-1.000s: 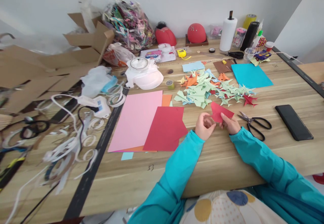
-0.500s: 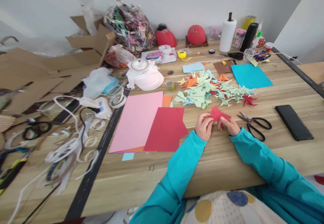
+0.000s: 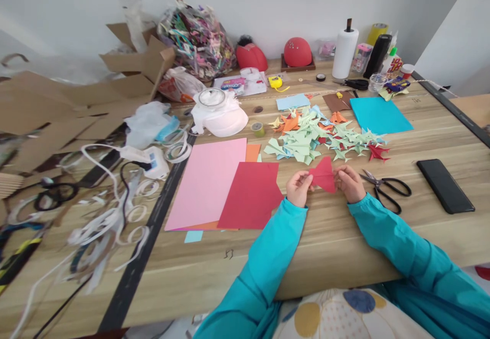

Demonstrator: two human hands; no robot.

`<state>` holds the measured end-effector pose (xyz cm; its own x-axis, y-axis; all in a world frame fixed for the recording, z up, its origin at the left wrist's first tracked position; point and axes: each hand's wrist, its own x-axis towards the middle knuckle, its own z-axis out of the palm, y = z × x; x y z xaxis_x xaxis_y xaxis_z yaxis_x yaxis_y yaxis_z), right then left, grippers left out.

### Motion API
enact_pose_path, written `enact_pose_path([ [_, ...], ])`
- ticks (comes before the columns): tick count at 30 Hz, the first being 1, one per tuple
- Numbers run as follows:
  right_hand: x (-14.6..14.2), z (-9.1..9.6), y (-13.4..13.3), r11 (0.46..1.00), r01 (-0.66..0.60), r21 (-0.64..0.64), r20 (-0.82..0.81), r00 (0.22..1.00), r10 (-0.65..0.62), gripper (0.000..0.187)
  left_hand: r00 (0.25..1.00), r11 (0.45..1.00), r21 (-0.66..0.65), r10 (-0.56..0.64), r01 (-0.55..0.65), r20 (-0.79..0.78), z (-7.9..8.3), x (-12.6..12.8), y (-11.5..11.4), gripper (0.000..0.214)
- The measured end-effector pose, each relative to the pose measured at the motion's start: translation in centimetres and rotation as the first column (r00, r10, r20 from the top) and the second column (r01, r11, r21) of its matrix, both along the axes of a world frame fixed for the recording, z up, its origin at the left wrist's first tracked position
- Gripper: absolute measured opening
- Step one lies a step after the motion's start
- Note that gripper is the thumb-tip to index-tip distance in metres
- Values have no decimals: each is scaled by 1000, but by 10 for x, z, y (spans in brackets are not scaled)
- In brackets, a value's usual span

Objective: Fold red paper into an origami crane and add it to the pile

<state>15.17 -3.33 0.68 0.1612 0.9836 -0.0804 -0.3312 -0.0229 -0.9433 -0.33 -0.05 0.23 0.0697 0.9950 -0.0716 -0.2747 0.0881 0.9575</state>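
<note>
Between my two hands is a folded red paper piece with winglike flaps spread up and down. My left hand pinches its narrow left end between thumb and fingers. At its right edge, the curled fingers of my right hand close on the paper, though the fingertips are partly hidden. Just beyond lies a pile of folded paper shapes, mostly pale green with some orange, blue and red. Red paper sheets lie left of my left hand, partly over a pink sheet.
Black-handled scissors lie right of my right hand, and a black phone farther right. A turquoise sheet rests behind the pile. Cables and an opened cardboard box crowd the left. Bottles stand at the back.
The red paper has been turned and its flaps now show spread out. My left hand has shifted slightly left, and my right hand has moved to the paper's right edge.
</note>
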Motion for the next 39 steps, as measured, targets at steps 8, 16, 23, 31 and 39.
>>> enact_pose_path([
  [8, -2, -2, -1, 990, -143, 7, 143, 980, 141, 32, 990, 991, -12, -132, 132, -38, 4, 2, -4, 30],
  [16, -1, -1, -3, 987, -153, -45, 140, 977, 158, 33, 992, 994, 59, -83, 89, -92, 2, 0, -2, 22],
  [23, -6, 11, -8, 958, -265, -112, 233, 930, 285, 29, 990, 990, 106, -76, 88, -116, 2, 0, -1, 21],
  [31, -1, -1, -3, 990, -136, -32, 124, 982, 139, 30, 994, 994, -41, -105, 105, 17, 0, 2, -1, 28],
  [39, -2, 1, -3, 990, -138, -38, 168, 975, 143, 33, 992, 994, -16, -110, 112, 67, 1, 4, -1, 40],
])
